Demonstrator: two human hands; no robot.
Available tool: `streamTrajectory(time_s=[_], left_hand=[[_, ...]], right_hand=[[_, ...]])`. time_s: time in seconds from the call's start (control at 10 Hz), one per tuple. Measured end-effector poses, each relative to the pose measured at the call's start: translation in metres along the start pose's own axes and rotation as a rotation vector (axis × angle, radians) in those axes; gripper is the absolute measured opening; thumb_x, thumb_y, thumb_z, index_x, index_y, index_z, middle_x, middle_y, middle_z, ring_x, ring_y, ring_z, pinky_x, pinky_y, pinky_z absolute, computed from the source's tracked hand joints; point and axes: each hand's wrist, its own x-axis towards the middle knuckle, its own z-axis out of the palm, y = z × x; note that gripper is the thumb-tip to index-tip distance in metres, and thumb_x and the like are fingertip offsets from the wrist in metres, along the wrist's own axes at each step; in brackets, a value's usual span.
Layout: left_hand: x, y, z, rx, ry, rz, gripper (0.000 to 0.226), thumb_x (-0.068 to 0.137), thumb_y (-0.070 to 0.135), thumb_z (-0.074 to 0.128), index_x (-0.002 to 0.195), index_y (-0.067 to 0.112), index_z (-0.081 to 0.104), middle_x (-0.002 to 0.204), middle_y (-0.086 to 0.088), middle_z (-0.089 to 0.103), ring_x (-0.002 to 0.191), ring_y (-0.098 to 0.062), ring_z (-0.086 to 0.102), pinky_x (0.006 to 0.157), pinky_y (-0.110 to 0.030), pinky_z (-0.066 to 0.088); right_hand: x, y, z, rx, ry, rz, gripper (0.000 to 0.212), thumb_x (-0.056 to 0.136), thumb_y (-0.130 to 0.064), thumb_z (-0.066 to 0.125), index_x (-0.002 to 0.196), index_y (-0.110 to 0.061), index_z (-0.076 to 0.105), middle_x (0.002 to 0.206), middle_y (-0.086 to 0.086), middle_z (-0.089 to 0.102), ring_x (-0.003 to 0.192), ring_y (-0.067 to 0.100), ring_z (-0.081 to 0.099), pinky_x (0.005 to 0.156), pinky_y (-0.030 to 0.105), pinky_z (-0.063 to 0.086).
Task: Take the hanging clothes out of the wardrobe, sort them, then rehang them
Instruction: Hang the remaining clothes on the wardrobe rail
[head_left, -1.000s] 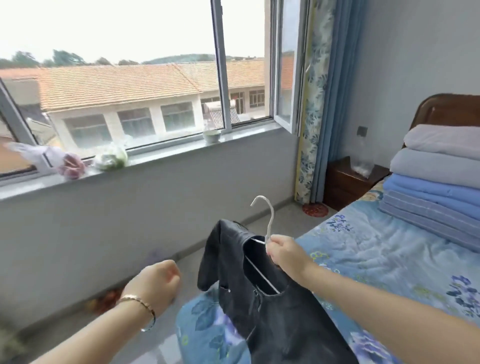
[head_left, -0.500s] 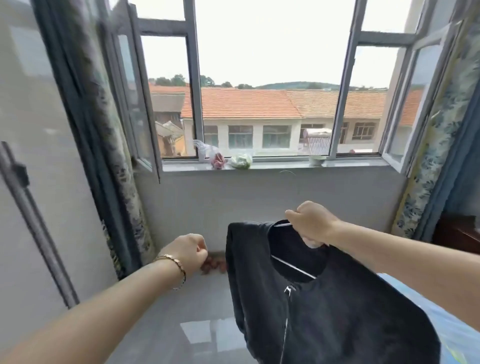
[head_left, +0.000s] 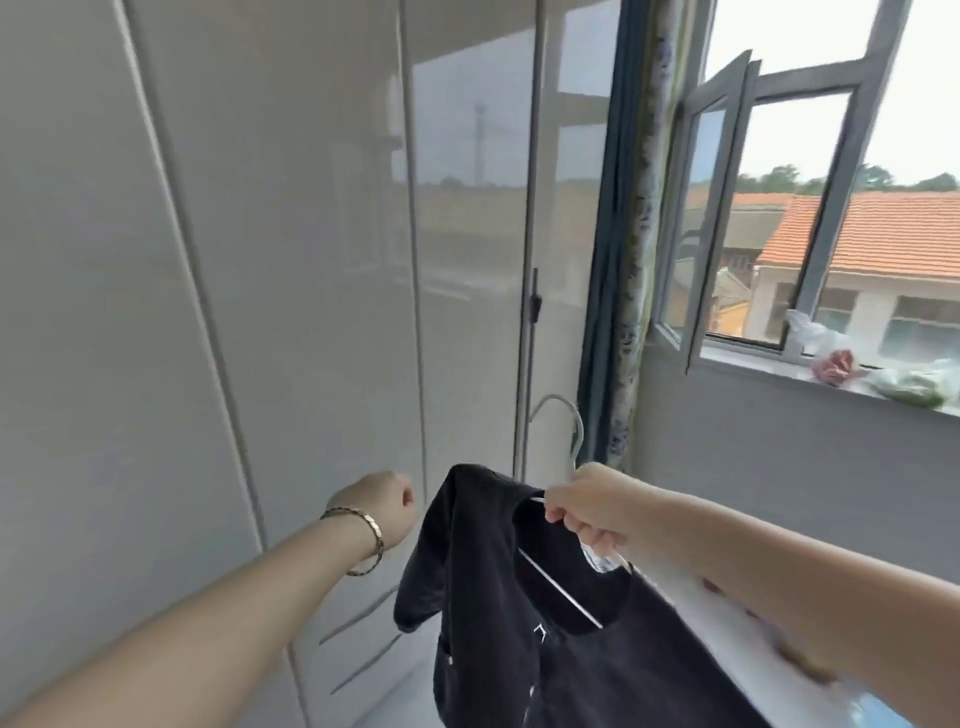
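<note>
Wardrobe: glossy white doors closed; dark handle on the rightmost door's edge.
Right hand: fingers curled round the white hanger at its neck, before the wardrobe's right edge.
Black garment: hangs from that hanger, clear of the doors.
Left hand: balled, apparently empty, fingers turned away; short of the doors.
Curtain: against the wardrobe's right edge.

Window sash swung open; floral curtain beside it. Sill carries pink bag, green bag. Orange-tiled roof outside.
</note>
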Motion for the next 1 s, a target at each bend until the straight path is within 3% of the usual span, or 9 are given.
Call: streamTrajectory(time_s=[0.2, 0.3, 0.4, 0.5, 0.6, 0.7, 0.8, 0.9, 1.0], left_hand=[[-0.085, -0.147, -0.065, 0.021, 0.099, -0.271, 0.018, 0.090, 0.019, 0.041, 0.077, 0.025, 0.051, 0.094, 0.001, 0.061, 0.091, -0.021, 0.058, 0.079, -0.026, 0.045], [-0.125, -0.214, -0.096, 0.033, 0.175, -0.400, 0.018, 0.090, 0.019, 0.040, 0.084, 0.024, 0.056, 0.099, 0.001, 0.061, 0.090, -0.021, 0.056, 0.080, -0.026, 0.044], [-0.164, -0.275, -0.125, 0.072, 0.228, -0.497, 0.020, 0.091, 0.021, 0.041, 0.093, 0.019, 0.061, 0.102, 0.000, 0.062, 0.092, -0.021, 0.059, 0.079, -0.027, 0.047], [-0.197, -0.329, -0.155, 0.087, 0.261, -0.551, 0.023, 0.088, 0.016, 0.040, 0.069, 0.021, 0.052, 0.077, 0.004, 0.057, 0.076, -0.020, 0.057, 0.061, -0.025, 0.044], [-0.222, -0.373, -0.183, 0.077, 0.274, -0.603, 0.027, 0.088, 0.013, 0.038, 0.065, 0.024, 0.046, 0.072, 0.004, 0.054, 0.071, -0.019, 0.053, 0.059, -0.024, 0.040], [-0.239, -0.410, -0.207, 0.081, 0.297, -0.626, 0.028, 0.090, 0.015, 0.039, 0.065, 0.025, 0.044, 0.073, 0.005, 0.053, 0.068, -0.018, 0.050, 0.053, -0.022, 0.036], [-0.248, -0.444, -0.227, 0.089, 0.307, -0.635, 0.029, 0.091, 0.014, 0.037, 0.064, 0.024, 0.044, 0.068, 0.006, 0.051, 0.066, -0.018, 0.050, 0.053, -0.022, 0.034], [-0.247, -0.473, -0.245, 0.080, 0.306, -0.626, 0.025, 0.091, 0.016, 0.036, 0.070, 0.024, 0.048, 0.070, 0.007, 0.052, 0.065, -0.014, 0.050, 0.055, -0.023, 0.039], [-0.236, -0.498, -0.262, 0.074, 0.321, -0.627, 0.017, 0.091, 0.018, 0.039, 0.086, 0.021, 0.055, 0.091, 0.004, 0.061, 0.085, -0.017, 0.057, 0.072, -0.026, 0.046]], right_hand=[[-0.016, -0.103, 0.113, -0.170, -0.176, -0.191, 0.032, 0.090, 0.000, 0.051, 0.063, -0.012, 0.040, 0.048, -0.002, 0.033, 0.032, 0.005, 0.023, 0.034, 0.015, 0.016], [-0.022, -0.158, 0.164, -0.256, -0.220, -0.260, 0.035, 0.093, 0.000, 0.045, 0.061, -0.013, 0.036, 0.045, -0.001, 0.031, 0.028, 0.006, 0.020, 0.032, 0.015, 0.014], [-0.039, -0.207, 0.216, -0.385, -0.211, -0.420, 0.034, 0.092, -0.006, 0.052, 0.060, -0.012, 0.041, 0.052, 0.001, 0.037, 0.032, 0.008, 0.031, 0.032, 0.015, 0.023], [-0.065, -0.253, 0.269, -0.505, -0.216, -0.590, 0.031, 0.092, -0.011, 0.052, 0.061, -0.015, 0.047, 0.054, 0.000, 0.046, 0.043, 0.010, 0.041, 0.033, 0.015, 0.035], [-0.076, -0.295, 0.321, -0.486, -0.275, -0.638, 0.036, 0.092, -0.001, 0.047, 0.059, -0.011, 0.036, 0.044, 0.001, 0.036, 0.036, 0.012, 0.030, 0.028, 0.017, 0.024], [-0.082, -0.333, 0.368, -0.582, -0.229, -0.765, 0.033, 0.090, -0.004, 0.051, 0.059, -0.011, 0.039, 0.054, 0.003, 0.040, 0.044, 0.014, 0.035, 0.036, 0.018, 0.030], [-0.094, -0.368, 0.411, -0.687, -0.211, -0.779, 0.036, 0.092, -0.004, 0.047, 0.059, -0.015, 0.037, 0.060, 0.000, 0.038, 0.050, 0.011, 0.033, 0.035, 0.014, 0.032], [-0.110, -0.408, 0.441, -0.960, -0.062, -0.942, 0.039, 0.092, -0.009, 0.052, 0.057, -0.014, 0.036, 0.059, -0.002, 0.038, 0.050, 0.012, 0.028, 0.049, 0.017, 0.024], [-0.113, -0.456, 0.448, -0.959, -0.079, -0.931, 0.023, 0.096, -0.008, 0.043, 0.103, 0.000, 0.063, 0.106, 0.019, 0.063, 0.049, 0.008, 0.040, 0.042, 0.011, 0.031]])
